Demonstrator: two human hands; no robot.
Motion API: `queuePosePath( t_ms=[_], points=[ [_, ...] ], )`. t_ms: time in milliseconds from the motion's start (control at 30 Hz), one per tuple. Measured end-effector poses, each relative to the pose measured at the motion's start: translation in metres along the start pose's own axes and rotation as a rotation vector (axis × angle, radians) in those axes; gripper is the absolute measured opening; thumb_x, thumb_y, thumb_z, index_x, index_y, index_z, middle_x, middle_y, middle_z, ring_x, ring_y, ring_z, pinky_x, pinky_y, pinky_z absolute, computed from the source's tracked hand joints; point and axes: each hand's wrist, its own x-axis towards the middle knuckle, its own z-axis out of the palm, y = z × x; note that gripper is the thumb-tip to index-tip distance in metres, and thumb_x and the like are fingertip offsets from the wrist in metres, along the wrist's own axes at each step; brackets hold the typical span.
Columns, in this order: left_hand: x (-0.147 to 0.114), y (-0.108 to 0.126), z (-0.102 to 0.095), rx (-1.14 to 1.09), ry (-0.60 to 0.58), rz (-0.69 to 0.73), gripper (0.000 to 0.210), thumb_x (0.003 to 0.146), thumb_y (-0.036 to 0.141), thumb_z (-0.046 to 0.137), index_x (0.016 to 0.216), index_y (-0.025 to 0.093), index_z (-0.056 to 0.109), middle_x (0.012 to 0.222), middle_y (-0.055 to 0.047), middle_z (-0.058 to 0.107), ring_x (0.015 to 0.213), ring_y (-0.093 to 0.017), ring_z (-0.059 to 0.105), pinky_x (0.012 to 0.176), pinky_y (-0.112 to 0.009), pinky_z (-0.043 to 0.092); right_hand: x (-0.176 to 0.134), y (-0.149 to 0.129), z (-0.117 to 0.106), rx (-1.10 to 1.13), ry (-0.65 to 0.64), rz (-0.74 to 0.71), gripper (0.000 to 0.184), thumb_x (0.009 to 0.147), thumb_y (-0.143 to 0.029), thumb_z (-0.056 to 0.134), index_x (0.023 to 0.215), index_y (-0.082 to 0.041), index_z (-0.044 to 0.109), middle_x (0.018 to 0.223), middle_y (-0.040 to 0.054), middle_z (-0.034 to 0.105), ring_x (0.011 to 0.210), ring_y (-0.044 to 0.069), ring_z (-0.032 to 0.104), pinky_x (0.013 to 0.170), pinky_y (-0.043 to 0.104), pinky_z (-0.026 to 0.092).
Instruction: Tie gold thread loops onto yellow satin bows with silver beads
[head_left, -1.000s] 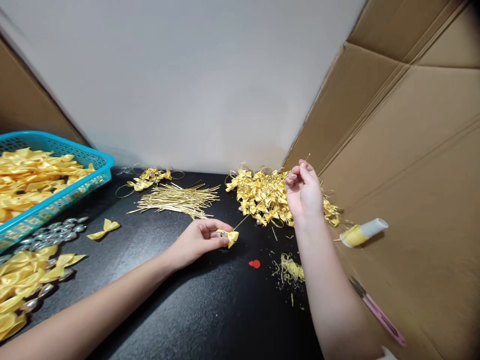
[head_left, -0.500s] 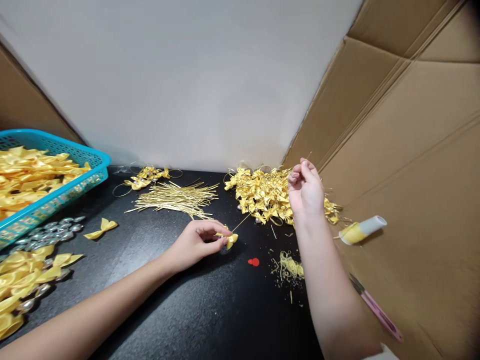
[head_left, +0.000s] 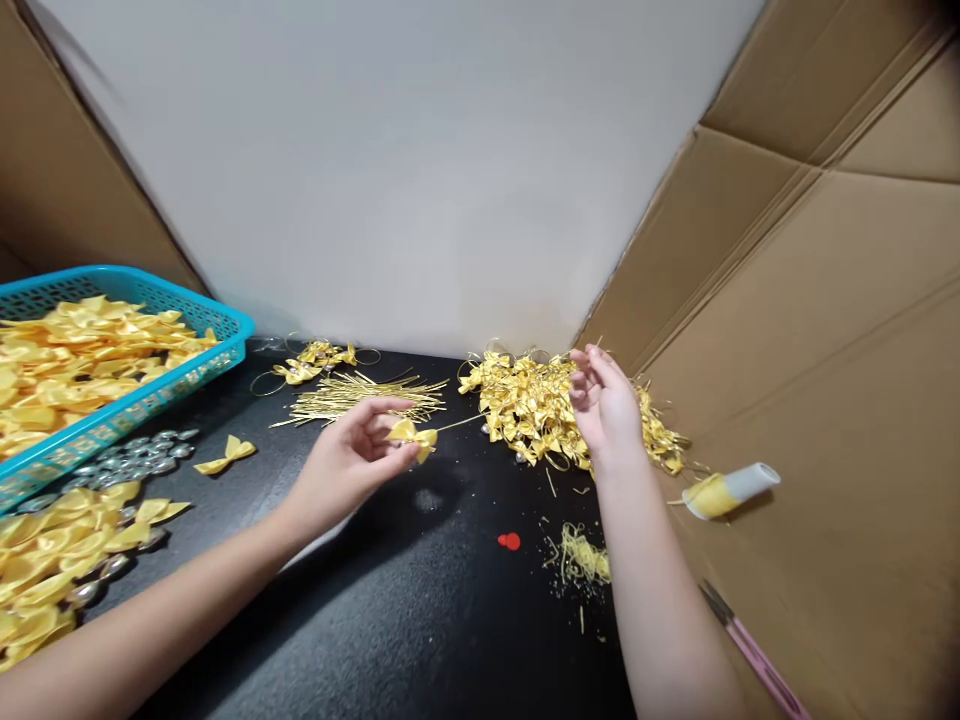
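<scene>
My left hand (head_left: 366, 447) is closed on a small yellow satin bow (head_left: 414, 436), pinched between thumb and fingers just above the black tabletop. From the bow a thin gold cord (head_left: 461, 422) runs right, toward the pile of finished-looking bows (head_left: 529, 400) with gold loops and silver beads. My right hand (head_left: 606, 400) is raised in front of that pile, thumb and forefinger pinched together. A thin tip sticks up past those fingertips; whether it is the same cord I cannot tell. Cut gold cords (head_left: 337, 398) lie behind my left hand.
At left stand a blue basket (head_left: 244, 335) of yellow bows, silver beads (head_left: 154, 455) and more bows (head_left: 52, 560). Thread scraps (head_left: 585, 560) and a red piece (head_left: 510, 541) lie in front. A yellow thread spool (head_left: 731, 490) and pink-handled snips (head_left: 754, 650) are at right.
My left hand has lifted the bow and moved it left and up, turning it to face me. My right hand has dropped slightly, and the view has shifted a little.
</scene>
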Motion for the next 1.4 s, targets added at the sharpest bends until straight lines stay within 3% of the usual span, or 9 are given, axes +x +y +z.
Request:
queuePosePath(
  t_ms=[100, 200, 300, 433, 500, 633, 1033, 1267, 1400],
  points=[
    [-0.015, 0.000, -0.025, 0.067, 0.070, -0.094, 0.029, 0.068, 0.029, 0.081, 0.090, 0.020, 0.064, 0.083, -0.001, 0.070, 0.074, -0.015, 0.067, 0.069, -0.025, 0.056, -0.009, 0.012, 0.008, -0.061, -0.057, 0.080, 0.022, 0.072, -0.030, 0.075, 0.082, -0.020, 0.058, 0.072, -0.0025, 0.071, 0.048, 0.006, 0.059, 0.036, 0.012, 0.040],
    [-0.040, -0.003, -0.047, 0.138, 0.108, -0.143, 0.025, 0.069, 0.033, 0.080, 0.088, 0.024, 0.067, 0.077, 0.000, 0.071, 0.067, -0.016, 0.066, 0.061, -0.025, 0.055, -0.017, 0.032, 0.016, -0.245, -0.124, 0.197, 0.022, 0.076, -0.033, 0.074, 0.084, -0.019, 0.059, 0.079, 0.0001, 0.073, 0.055, 0.007, 0.063, 0.040, 0.013, 0.044],
    [-0.071, -0.005, -0.056, 0.347, 0.016, 0.019, 0.008, 0.078, 0.032, 0.072, 0.079, 0.025, 0.071, 0.078, -0.001, 0.070, 0.069, -0.017, 0.067, 0.062, -0.025, 0.055, -0.024, 0.058, 0.025, -0.376, -0.156, 0.283, 0.019, 0.081, -0.032, 0.070, 0.088, -0.017, 0.061, 0.084, 0.0031, 0.073, 0.062, 0.010, 0.065, 0.044, 0.017, 0.048],
    [-0.108, -0.013, -0.042, 0.698, -0.236, 0.354, 0.015, 0.091, 0.022, 0.058, 0.098, 0.026, 0.071, 0.088, -0.003, 0.069, 0.080, -0.016, 0.066, 0.071, -0.023, 0.053, -0.028, 0.095, 0.037, -0.559, -0.208, 0.411, 0.024, 0.091, -0.031, 0.062, 0.107, -0.014, 0.062, 0.104, 0.0078, 0.068, 0.084, 0.017, 0.067, 0.069, 0.032, 0.058],
    [-0.119, -0.020, -0.028, 0.838, -0.349, 0.470, 0.022, 0.098, 0.021, 0.046, 0.101, 0.023, 0.067, 0.090, -0.003, 0.067, 0.078, -0.014, 0.064, 0.069, -0.020, 0.051, -0.027, 0.111, 0.042, -0.659, -0.235, 0.449, 0.032, 0.093, -0.033, 0.059, 0.121, -0.016, 0.058, 0.120, 0.0090, 0.062, 0.101, 0.021, 0.064, 0.084, 0.042, 0.056],
    [-0.125, -0.028, -0.002, 1.033, -0.371, 0.658, 0.036, 0.103, 0.023, 0.031, 0.093, 0.019, 0.065, 0.074, -0.002, 0.060, 0.060, -0.013, 0.055, 0.054, -0.021, 0.044, -0.022, 0.134, 0.047, -0.852, -0.258, 0.427, 0.035, 0.093, -0.033, 0.060, 0.123, -0.017, 0.057, 0.125, 0.0095, 0.059, 0.104, 0.022, 0.063, 0.086, 0.043, 0.055],
    [-0.132, -0.036, 0.017, 1.138, -0.416, 0.567, 0.028, 0.100, 0.025, 0.042, 0.090, 0.013, 0.065, 0.078, -0.005, 0.060, 0.065, -0.016, 0.056, 0.054, -0.027, 0.045, -0.023, 0.133, 0.056, -1.248, -0.317, 0.213, 0.033, 0.093, -0.033, 0.060, 0.122, -0.018, 0.058, 0.125, 0.0090, 0.060, 0.104, 0.023, 0.063, 0.086, 0.042, 0.055],
    [-0.131, -0.022, 0.021, 1.106, -0.458, 0.439, 0.021, 0.093, 0.023, 0.057, 0.109, 0.012, 0.063, 0.087, -0.007, 0.065, 0.076, -0.021, 0.062, 0.066, -0.030, 0.053, -0.029, 0.128, 0.062, -1.425, -0.398, 0.103, 0.032, 0.093, -0.034, 0.059, 0.122, -0.018, 0.058, 0.124, 0.0088, 0.060, 0.104, 0.022, 0.063, 0.086, 0.042, 0.055],
    [-0.125, -0.010, 0.017, 0.989, -0.476, 0.347, 0.027, 0.092, 0.025, 0.056, 0.117, 0.015, 0.058, 0.095, -0.008, 0.065, 0.084, -0.022, 0.064, 0.073, -0.032, 0.054, -0.033, 0.122, 0.066, -1.515, -0.393, 0.007, 0.017, 0.089, -0.021, 0.062, 0.103, -0.012, 0.068, 0.106, 0.0125, 0.069, 0.099, 0.023, 0.066, 0.083, 0.034, 0.053]
  ],
)
